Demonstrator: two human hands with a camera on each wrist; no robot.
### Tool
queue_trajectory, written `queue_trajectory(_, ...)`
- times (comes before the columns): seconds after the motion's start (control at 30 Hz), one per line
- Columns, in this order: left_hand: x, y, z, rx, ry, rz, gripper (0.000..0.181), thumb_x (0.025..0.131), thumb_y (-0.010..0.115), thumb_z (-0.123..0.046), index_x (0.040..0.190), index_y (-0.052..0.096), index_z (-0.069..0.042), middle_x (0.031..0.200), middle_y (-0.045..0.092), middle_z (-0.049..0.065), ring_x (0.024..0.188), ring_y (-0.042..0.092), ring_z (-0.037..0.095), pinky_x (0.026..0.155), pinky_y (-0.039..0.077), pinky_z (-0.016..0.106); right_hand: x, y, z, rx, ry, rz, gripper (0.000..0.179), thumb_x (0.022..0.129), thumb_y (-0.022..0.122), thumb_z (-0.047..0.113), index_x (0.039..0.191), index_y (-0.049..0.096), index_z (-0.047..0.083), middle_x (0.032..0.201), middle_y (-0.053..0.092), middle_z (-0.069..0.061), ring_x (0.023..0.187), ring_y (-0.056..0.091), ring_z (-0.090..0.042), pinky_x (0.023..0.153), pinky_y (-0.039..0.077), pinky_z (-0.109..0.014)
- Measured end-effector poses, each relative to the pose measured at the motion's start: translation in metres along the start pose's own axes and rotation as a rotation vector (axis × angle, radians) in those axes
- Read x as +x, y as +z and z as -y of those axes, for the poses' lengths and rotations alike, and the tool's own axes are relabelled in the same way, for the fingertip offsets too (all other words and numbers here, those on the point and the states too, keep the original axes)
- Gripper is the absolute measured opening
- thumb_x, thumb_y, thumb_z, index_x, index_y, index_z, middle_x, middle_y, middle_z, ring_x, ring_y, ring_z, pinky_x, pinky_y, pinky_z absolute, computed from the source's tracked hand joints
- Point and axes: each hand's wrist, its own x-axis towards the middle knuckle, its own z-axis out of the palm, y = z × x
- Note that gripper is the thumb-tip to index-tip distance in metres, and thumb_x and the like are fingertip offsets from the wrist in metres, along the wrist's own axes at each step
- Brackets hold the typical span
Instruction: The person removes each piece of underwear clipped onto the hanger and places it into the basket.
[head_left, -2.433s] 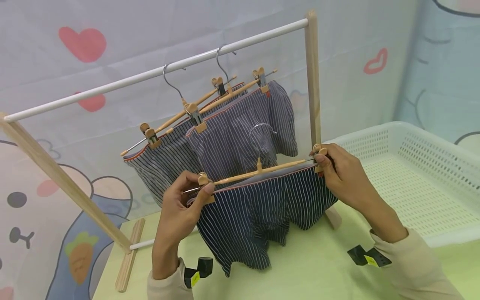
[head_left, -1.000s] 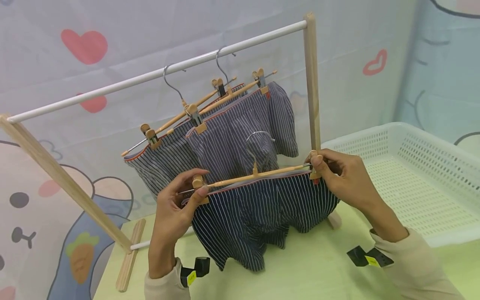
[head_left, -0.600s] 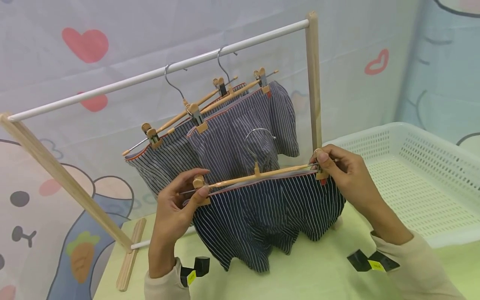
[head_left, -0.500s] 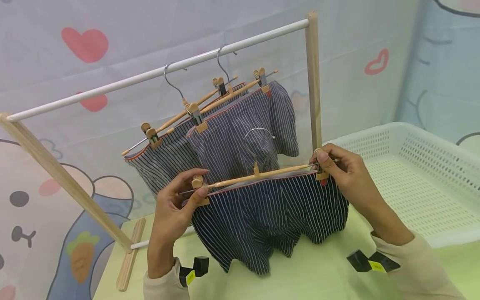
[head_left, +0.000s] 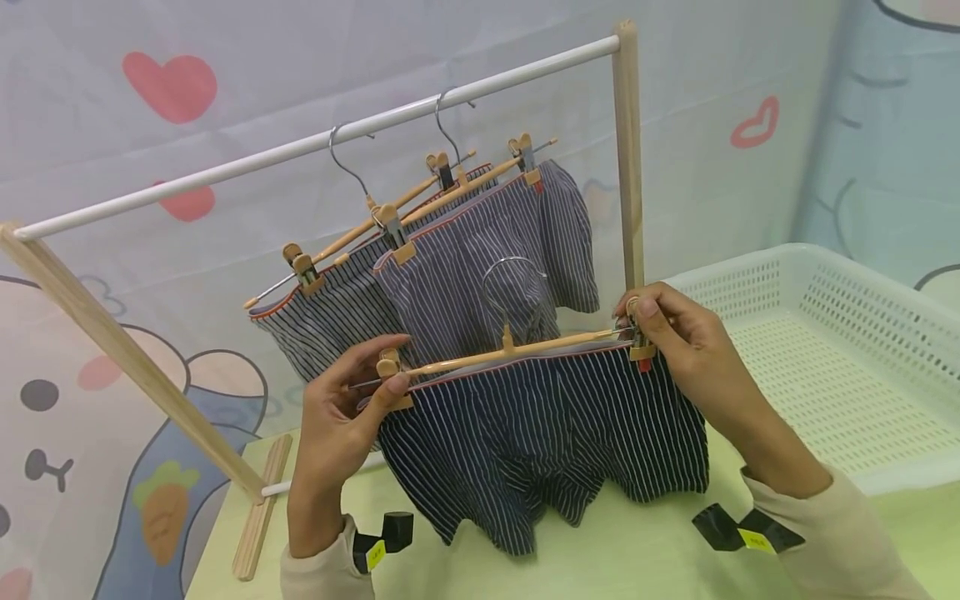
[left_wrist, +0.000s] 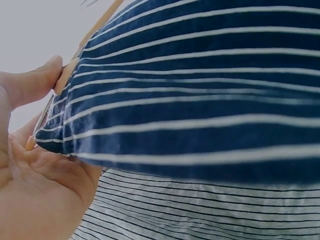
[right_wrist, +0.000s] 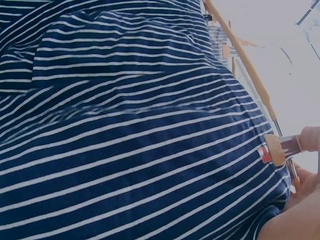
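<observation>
Navy shorts (head_left: pixel 517 425) with white stripes hang from a clip hanger (head_left: pixel 487 358) held level in front of the rack. My left hand (head_left: pixel 341 417) pinches the clip at its left end, thumb in front. At the other end my right hand (head_left: pixel 678 333) pinches the right clip (right_wrist: pixel 275 150), just above a small red tag. The waistband stretches nearly straight between both clips. In the left wrist view the left clip (left_wrist: pixel 65 77) grips the waistband's corner, and the shorts fill most of the picture. The hanger's metal hook (head_left: pixel 498 267) points up, free of the rail.
A white rail (head_left: pixel 247 171) on wooden posts carries two more clip hangers, with grey striped shorts (head_left: pixel 480 250) and darker striped shorts (head_left: pixel 322 325). A white perforated basket (head_left: pixel 862 275) stands at the right on the pale green table (head_left: pixel 615 550). A cartoon-print cloth hangs behind.
The left end of the hanger has shifted slightly left. The right hand dipped left, then moved back right with its clip. The right side of the shorts has spread outward and down.
</observation>
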Motion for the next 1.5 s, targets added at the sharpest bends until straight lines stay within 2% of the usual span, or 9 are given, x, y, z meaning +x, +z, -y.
queue_trajectory(0.1,0.0001,-0.0002,-0.0007,0.015,-0.012,-0.001,0.039,0.088,0.064,0.012,0.126,0.062,0.006,0.097,0.066,-0.008,0.085,0.068,0.006,0.075,0.059,0.022,0.0003,0.0011,0.001,0.011,-0.015,-0.052,0.021,0.106,0.045,0.018,0.102,0.065,0.011,0.105,0.064,0.009,0.085,0.058,-0.007,0.065,0.05,-0.02)
queue_trajectory(0.27,0.0002,-0.0002,-0.002,0.007,-0.034,0.005,0.04,0.087,0.064,0.012,0.127,0.062,0.005,0.098,0.066,-0.007,0.084,0.068,0.006,0.075,0.06,0.024,0.0004,0.002,0.0005,0.131,-0.044,-0.081,0.019,0.103,0.051,0.012,0.098,0.068,0.009,0.099,0.064,0.005,0.074,0.06,-0.009,0.062,0.049,-0.02)
queue_trajectory(0.47,0.0004,0.0011,-0.0028,0.016,-0.039,0.007,0.04,0.087,0.065,0.012,0.127,0.062,0.005,0.097,0.066,-0.007,0.085,0.069,0.006,0.076,0.06,0.025,0.0011,0.0036,0.0005,0.181,-0.062,-0.1,0.02,0.103,0.051,0.011,0.095,0.069,0.008,0.098,0.06,0.002,0.078,0.057,-0.011,0.063,0.052,-0.019)
queue_trajectory(0.6,0.0007,0.0023,-0.0026,0.049,-0.045,-0.006,0.042,0.087,0.066,0.011,0.128,0.062,0.003,0.095,0.066,-0.009,0.084,0.069,0.006,0.079,0.059,0.024,0.0008,0.0031,0.0006,0.173,-0.06,-0.108,0.02,0.103,0.051,0.011,0.094,0.069,0.006,0.097,0.06,0.001,0.079,0.056,-0.011,0.064,0.054,-0.019)
queue_trajectory(0.8,0.0008,0.0036,-0.002,0.032,-0.071,0.001,0.039,0.089,0.066,0.008,0.127,0.063,0.001,0.097,0.067,-0.008,0.085,0.069,0.007,0.078,0.06,0.024,-0.0004,0.0022,0.0007,0.094,-0.056,-0.132,0.02,0.103,0.051,0.011,0.093,0.068,0.006,0.095,0.059,0.003,0.076,0.055,-0.011,0.062,0.049,-0.019)
queue_trajectory(1.07,-0.0003,0.0051,-0.0011,0.047,-0.098,0.001,0.038,0.089,0.066,0.007,0.126,0.064,0.001,0.097,0.067,-0.007,0.084,0.069,0.008,0.081,0.059,0.024,0.0003,0.0044,0.0004,0.169,-0.048,-0.141,0.02,0.102,0.052,0.011,0.092,0.069,0.007,0.097,0.06,0.001,0.08,0.056,-0.01,0.063,0.053,-0.017)
queue_trajectory(1.27,-0.0004,0.0066,-0.0009,0.08,-0.107,0.008,0.038,0.088,0.067,0.005,0.126,0.065,-0.002,0.097,0.067,-0.008,0.084,0.068,0.008,0.082,0.059,0.024,0.0005,0.0047,0.0006,0.184,-0.038,-0.151,0.02,0.102,0.053,0.012,0.091,0.069,0.007,0.096,0.06,0.002,0.08,0.058,-0.009,0.063,0.054,-0.018)
queue_trajectory(1.5,0.0003,0.0078,-0.0012,0.078,-0.111,0.014,0.039,0.088,0.067,0.005,0.126,0.065,-0.003,0.097,0.066,-0.008,0.085,0.068,0.008,0.083,0.059,0.025,0.0004,0.0038,0.0003,0.173,-0.027,-0.161,0.02,0.102,0.053,0.013,0.09,0.069,0.007,0.095,0.061,0.002,0.077,0.058,-0.009,0.062,0.055,-0.019)
